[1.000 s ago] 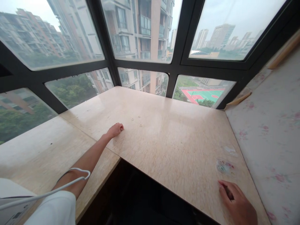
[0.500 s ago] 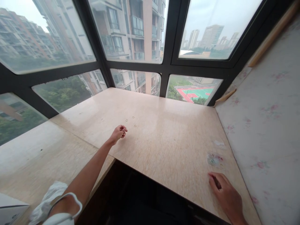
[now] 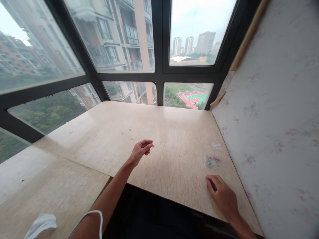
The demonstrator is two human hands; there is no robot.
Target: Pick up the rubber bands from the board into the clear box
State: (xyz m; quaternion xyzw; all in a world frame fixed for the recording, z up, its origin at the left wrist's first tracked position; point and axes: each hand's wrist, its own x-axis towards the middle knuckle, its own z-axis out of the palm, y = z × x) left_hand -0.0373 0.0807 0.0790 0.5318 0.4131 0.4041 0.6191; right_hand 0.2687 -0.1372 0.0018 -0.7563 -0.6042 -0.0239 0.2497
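My left hand (image 3: 142, 151) is raised over the middle of the tabletop, thumb and forefinger pinching a small thin ring (image 3: 153, 145). Beyond it, three similar thin rings (image 3: 132, 138) lie close together on the table. My right hand (image 3: 222, 196) rests near the table's right side with fingers curled and thumb against them; anything at its fingertips is hidden. Just past that hand lies a small clear plastic bag (image 3: 211, 161) with green and red bits in it, too small to name. Another clear plastic piece (image 3: 215, 145) with a white patch lies behind the bag.
The beige marbled tabletop (image 3: 169, 172) runs back to dark-framed windows (image 3: 159, 78). A flowered papered wall (image 3: 269, 132) closes off the right side. A crumpled white tissue (image 3: 42, 225) lies at the lower left. A white cord (image 3: 100, 219) loops across my left forearm.
My left hand has moved right, away from the three rings, and a ring now shows in its pinch. My right hand keeps its curled pose by the bag. The view has turned right.
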